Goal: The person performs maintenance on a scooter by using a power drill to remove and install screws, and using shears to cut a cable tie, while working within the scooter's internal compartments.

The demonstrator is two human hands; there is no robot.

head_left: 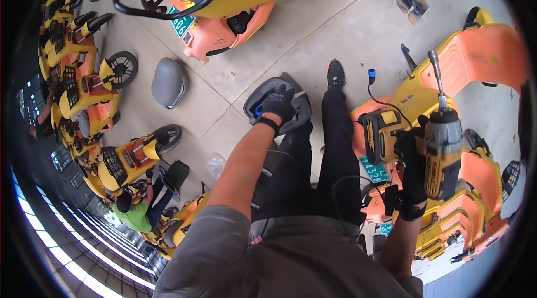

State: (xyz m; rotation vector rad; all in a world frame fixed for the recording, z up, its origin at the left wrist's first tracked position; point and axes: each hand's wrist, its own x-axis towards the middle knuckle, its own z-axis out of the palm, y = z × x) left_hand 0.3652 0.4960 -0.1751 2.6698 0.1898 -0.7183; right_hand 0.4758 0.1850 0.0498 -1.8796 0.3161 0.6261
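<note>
Grey-sleeved forearms nearest | right hand (pixel 415 165) at 3 o'clock, fingers wrapped tight on yellow cordless driver (pixel 439 147), bit up | left hand (pixel 278 103) at 12, gloved fingers curled over dark seat pan (pixel 295 109) on floor | step: probably positioning pan before fastening | next: needs bit swung down onto fastener.

Both gloved hands busy, arms apart.

Left hand (pixel 278 103) reaches forward on a straight arm, fingers curled down; right hand (pixel 413 159) is raised, fist closed in a grip.
</note>
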